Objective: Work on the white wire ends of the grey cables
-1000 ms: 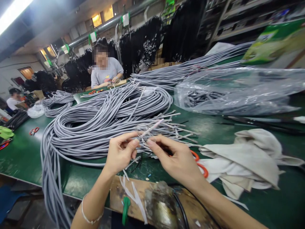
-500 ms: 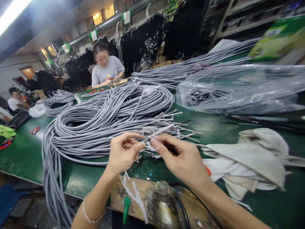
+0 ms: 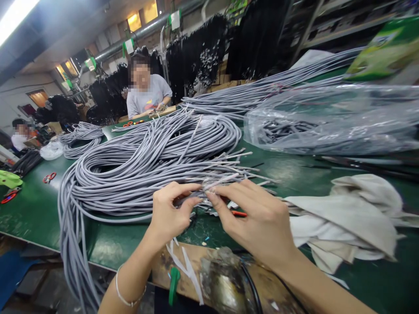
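My left hand (image 3: 170, 213) and my right hand (image 3: 255, 218) meet over the green table (image 3: 32, 209), fingertips pinched together on the stripped end of a grey cable (image 3: 218, 182). The cable end belongs to a big coiled bundle of grey cables (image 3: 147, 165) whose cut ends fan out to the right. Red-handled scissors (image 3: 238, 213) show partly under my right hand. Whether each hand grips the same cable strand is hard to tell.
A crumpled white cloth (image 3: 347, 218) lies at the right. A clear plastic bag of cables (image 3: 327, 122) sits behind it. A wooden block (image 3: 196, 274) with tape strips and a green clip stands at the near edge. A person in grey (image 3: 145, 93) works opposite; more scissors (image 3: 48, 177) lie left.
Both hands have dropped slightly toward the table and closed in on the cable end. My right hand now covers most of the red scissors.
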A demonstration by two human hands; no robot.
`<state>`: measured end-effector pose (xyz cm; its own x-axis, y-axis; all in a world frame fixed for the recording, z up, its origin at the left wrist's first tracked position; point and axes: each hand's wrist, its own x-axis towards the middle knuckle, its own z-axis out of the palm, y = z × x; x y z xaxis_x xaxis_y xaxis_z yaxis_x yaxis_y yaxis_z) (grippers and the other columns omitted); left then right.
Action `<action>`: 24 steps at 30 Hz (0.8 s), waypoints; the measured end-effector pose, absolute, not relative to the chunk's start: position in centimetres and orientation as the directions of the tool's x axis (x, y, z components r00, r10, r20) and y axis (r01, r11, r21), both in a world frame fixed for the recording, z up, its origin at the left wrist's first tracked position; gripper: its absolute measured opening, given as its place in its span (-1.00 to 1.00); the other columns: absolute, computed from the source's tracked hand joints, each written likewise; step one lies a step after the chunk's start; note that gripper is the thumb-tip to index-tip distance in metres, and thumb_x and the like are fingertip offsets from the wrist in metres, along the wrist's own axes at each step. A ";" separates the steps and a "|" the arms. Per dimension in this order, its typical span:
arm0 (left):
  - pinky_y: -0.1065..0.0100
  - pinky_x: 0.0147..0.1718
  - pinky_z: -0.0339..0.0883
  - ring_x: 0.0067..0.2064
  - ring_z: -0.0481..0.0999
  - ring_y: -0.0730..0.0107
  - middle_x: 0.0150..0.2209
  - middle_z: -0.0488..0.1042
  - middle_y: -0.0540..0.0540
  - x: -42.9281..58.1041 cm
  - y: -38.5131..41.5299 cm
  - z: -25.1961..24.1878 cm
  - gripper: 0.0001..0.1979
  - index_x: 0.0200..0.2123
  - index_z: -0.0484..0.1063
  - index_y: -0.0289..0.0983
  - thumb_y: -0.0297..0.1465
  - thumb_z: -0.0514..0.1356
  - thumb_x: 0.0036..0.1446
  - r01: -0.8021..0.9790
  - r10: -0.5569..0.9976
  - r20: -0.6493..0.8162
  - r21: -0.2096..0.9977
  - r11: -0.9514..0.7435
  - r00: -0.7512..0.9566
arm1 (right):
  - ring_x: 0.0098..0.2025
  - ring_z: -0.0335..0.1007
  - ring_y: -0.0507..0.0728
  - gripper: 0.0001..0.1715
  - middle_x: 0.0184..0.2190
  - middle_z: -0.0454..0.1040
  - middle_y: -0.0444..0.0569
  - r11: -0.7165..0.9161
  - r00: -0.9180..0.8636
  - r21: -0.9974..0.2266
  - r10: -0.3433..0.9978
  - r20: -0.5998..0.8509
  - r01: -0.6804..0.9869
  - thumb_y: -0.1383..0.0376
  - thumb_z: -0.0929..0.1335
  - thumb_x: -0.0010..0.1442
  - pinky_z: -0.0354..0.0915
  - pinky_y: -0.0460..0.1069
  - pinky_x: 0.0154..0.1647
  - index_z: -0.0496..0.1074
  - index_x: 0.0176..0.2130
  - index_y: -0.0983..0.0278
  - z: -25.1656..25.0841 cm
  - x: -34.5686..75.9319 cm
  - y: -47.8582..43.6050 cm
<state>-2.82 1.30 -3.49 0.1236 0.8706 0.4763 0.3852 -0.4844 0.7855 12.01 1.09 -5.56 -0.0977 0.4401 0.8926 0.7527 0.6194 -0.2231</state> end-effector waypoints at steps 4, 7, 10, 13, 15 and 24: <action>0.42 -0.45 0.32 -0.44 0.42 0.40 -0.43 0.53 -0.11 -3.5 1.5 -3.3 -0.80 -0.27 0.58 -0.27 -0.50 0.20 0.01 0.391 0.864 0.446 0.771 -0.504 0.234 | -0.50 0.31 0.07 -0.84 -0.57 0.47 -0.08 0.667 -0.084 -0.280 0.459 0.885 0.690 0.39 0.30 0.17 0.23 -0.04 -0.43 0.40 -0.45 0.26 -5.3 12.1 1.2; 0.42 -0.48 0.36 -0.48 0.44 0.44 -0.38 0.54 -0.13 -4.0 2.0 -3.5 -0.77 -0.23 0.56 -0.31 -0.49 0.17 0.03 0.333 0.907 0.378 0.844 -0.420 0.185 | -0.51 0.29 0.05 -0.86 -0.57 0.47 -0.08 0.769 -0.154 -0.277 0.435 0.887 0.577 0.44 0.32 0.12 0.24 -0.05 -0.44 0.40 -0.45 0.27 -4.9 11.8 0.7; 0.47 -0.58 0.33 -0.60 0.39 0.54 -0.48 0.51 -0.08 -4.1 2.5 -3.6 -0.77 -0.26 0.56 -0.37 -0.48 0.19 -0.02 0.280 0.946 0.323 0.909 -0.309 -0.007 | -0.55 0.26 0.02 -0.84 -0.61 0.44 -0.12 0.881 -0.311 -0.239 0.380 0.871 0.408 0.46 0.30 0.12 0.26 -0.05 -0.46 0.40 -0.45 0.26 -4.8 11.1 -0.2; 0.50 -0.63 0.32 -0.64 0.39 0.55 -0.54 0.49 -0.05 -3.8 2.6 -3.5 -0.80 -0.33 0.56 -0.40 -0.47 0.25 -0.11 0.167 0.964 0.254 0.957 -0.239 -0.076 | -0.55 0.30 0.00 -0.83 -0.62 0.42 -0.14 0.876 -0.281 -0.293 0.412 0.867 0.382 0.42 0.29 0.15 0.28 -0.07 -0.46 0.40 -0.46 0.25 -5.1 10.6 -0.6; 0.51 -0.65 0.32 -0.64 0.40 0.54 -0.58 0.48 -0.04 -3.5 2.4 -3.3 -0.80 -0.37 0.56 -0.39 -0.45 0.29 -0.15 0.096 0.973 0.223 0.971 -0.217 -0.057 | -0.61 0.26 -0.03 -0.80 -0.65 0.38 -0.16 0.763 -0.107 -0.468 0.564 0.819 0.446 0.35 0.28 0.17 0.24 -0.11 -0.56 0.37 -0.49 0.25 -5.4 10.6 -0.3; 0.42 -0.42 0.48 -0.44 0.56 0.37 -0.43 0.60 -0.11 -2.1 1.1 -3.8 -0.86 -0.40 0.57 -0.34 -0.50 0.28 -0.14 0.127 0.949 0.310 0.945 -0.301 -0.058 | -0.58 0.31 0.01 -0.47 -0.53 0.39 -0.16 0.372 0.181 -0.918 0.902 0.393 0.140 0.06 0.49 -0.25 0.25 -0.12 -0.66 0.34 -0.29 0.23 -6.1 10.5 1.1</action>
